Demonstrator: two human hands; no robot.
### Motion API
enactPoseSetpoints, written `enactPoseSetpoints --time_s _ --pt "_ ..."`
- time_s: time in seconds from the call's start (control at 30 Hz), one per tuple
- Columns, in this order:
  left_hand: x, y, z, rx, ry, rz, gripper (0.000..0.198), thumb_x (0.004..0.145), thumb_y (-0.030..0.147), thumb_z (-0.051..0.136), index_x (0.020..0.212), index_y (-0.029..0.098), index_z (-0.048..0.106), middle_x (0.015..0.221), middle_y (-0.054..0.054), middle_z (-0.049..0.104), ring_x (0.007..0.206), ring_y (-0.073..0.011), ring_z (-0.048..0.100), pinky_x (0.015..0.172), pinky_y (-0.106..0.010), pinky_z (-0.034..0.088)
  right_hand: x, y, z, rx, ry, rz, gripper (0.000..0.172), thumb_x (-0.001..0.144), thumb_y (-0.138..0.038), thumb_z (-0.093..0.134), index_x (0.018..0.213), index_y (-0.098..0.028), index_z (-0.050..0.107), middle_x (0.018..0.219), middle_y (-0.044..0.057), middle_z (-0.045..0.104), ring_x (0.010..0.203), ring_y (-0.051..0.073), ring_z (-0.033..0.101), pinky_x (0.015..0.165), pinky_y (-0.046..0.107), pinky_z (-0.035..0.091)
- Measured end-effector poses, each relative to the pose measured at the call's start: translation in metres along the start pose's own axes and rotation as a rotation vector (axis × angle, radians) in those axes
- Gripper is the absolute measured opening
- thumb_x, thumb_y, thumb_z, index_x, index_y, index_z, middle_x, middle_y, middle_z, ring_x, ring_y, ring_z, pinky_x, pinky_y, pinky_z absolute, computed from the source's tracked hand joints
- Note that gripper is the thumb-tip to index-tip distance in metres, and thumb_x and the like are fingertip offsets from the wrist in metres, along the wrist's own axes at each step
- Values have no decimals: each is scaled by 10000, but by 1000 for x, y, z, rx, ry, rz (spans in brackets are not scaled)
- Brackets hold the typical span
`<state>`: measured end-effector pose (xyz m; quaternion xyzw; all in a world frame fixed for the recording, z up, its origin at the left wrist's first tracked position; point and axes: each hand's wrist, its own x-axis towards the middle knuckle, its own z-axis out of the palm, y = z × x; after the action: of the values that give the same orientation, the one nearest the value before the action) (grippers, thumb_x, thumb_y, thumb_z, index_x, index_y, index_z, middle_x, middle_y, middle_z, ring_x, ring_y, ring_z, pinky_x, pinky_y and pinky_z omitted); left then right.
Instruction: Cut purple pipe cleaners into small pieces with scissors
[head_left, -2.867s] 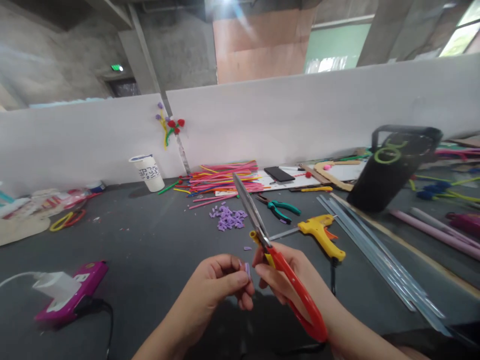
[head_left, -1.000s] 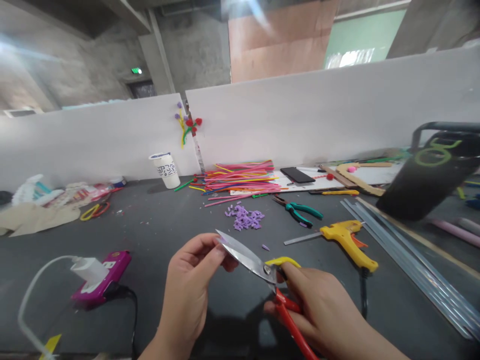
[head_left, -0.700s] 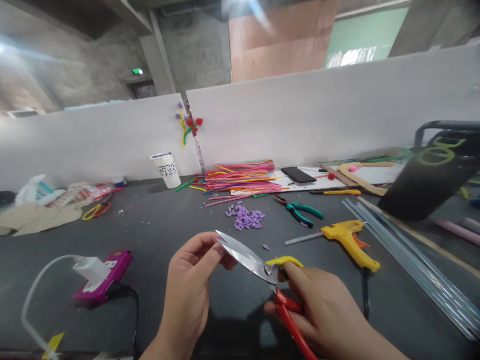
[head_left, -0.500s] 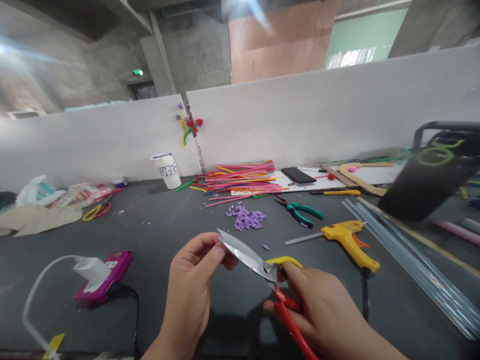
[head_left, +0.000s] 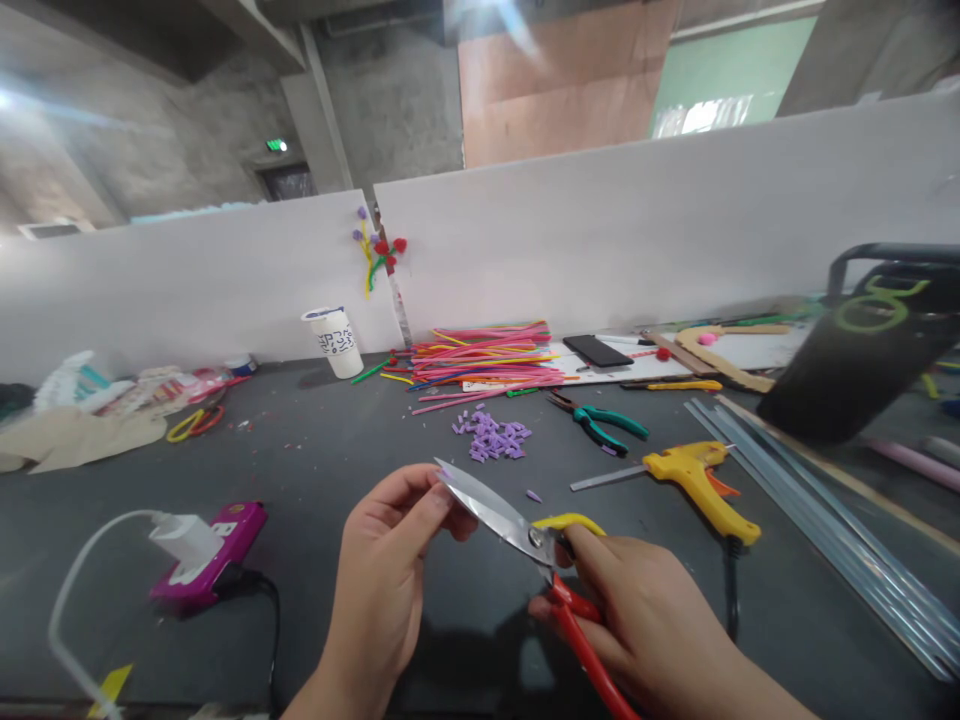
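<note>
My right hand is wrapped round the red and yellow handles of the scissors, whose blades point up and left. The blade tips reach the fingertips of my left hand. Those fingers are pinched on a small purple piece, mostly hidden by the fingers and the blades. Beyond my hands lies a pile of small purple pieces on the dark table. One loose purple piece rests nearer, above the scissors' pivot.
Pliers, a yellow glue gun and clear sticks lie to the right, near a black bottle. Pink stems and a paper cup stand behind. A purple power strip is left.
</note>
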<state>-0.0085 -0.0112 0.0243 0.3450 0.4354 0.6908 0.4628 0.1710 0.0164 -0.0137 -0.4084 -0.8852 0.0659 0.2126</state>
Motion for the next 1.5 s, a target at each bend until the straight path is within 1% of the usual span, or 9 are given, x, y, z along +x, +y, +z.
enactPoseSetpoints --time_s 0.37,0.73,0.93,1.0,1.07,1.13,1.3,1.4,1.5 --pt "1 1 1 -8 -4 -5 52 680 189 638 710 148 645 602 8 630 532 -80 557 535 -182 442 0 1 0 -3 7 -8 354 780 -539 425 699 -199 483 530 -3 547 459 144 499 453 228 274" --pt "0 3 -1 2 -26 -5 39 698 180 618 703 150 642 589 9 634 524 -79 558 526 -174 438 1 0 0 -54 22 -22 404 774 -579 402 617 -207 417 487 -20 514 429 140 482 434 230 233" --pt "2 4 -2 17 -4 -14 41 693 164 622 725 148 643 609 8 641 527 -73 562 521 -161 436 0 1 -2 -81 14 -4 390 779 -559 411 615 -206 440 487 -12 525 431 144 483 438 240 208" --pt "2 4 -2 16 -10 -19 27 705 159 612 719 151 633 615 9 642 534 -70 562 524 -154 432 1 2 -2 -54 7 27 383 775 -551 421 608 -207 436 480 -14 513 424 138 463 438 240 201" --pt "2 4 -1 18 -24 -34 20 715 160 602 707 153 618 622 9 638 539 -70 560 529 -155 428 2 2 -3 46 -29 90 373 769 -539 434 599 -208 416 472 -26 490 415 124 425 432 232 202" --pt "2 3 -1 22 -46 -47 24 718 164 598 699 154 608 628 8 630 549 -74 555 537 -162 424 4 1 -5 201 -75 160 348 756 -510 466 599 -207 397 477 -40 466 424 109 386 430 219 215" --pt "2 -8 5 51 -84 -85 13 679 154 631 684 156 620 634 23 586 536 -58 492 524 -159 385 11 -8 -12 716 -112 308 203 734 -365 494 647 -191 434 527 -47 441 499 98 391 461 194 299" --pt "-1 -19 11 84 -134 -133 20 664 148 643 673 155 627 631 36 547 526 -45 440 524 -155 357 16 -14 -13 1013 -121 413 155 702 -320 500 651 -181 456 508 -61 426 428 71 361 403 180 284" --pt "-3 -28 17 101 -201 -166 17 673 152 636 666 159 623 641 36 534 542 -52 419 531 -162 347 20 -16 -10 1236 -109 464 194 678 -365 541 691 -178 489 465 -73 434 345 54 314 346 178 247"
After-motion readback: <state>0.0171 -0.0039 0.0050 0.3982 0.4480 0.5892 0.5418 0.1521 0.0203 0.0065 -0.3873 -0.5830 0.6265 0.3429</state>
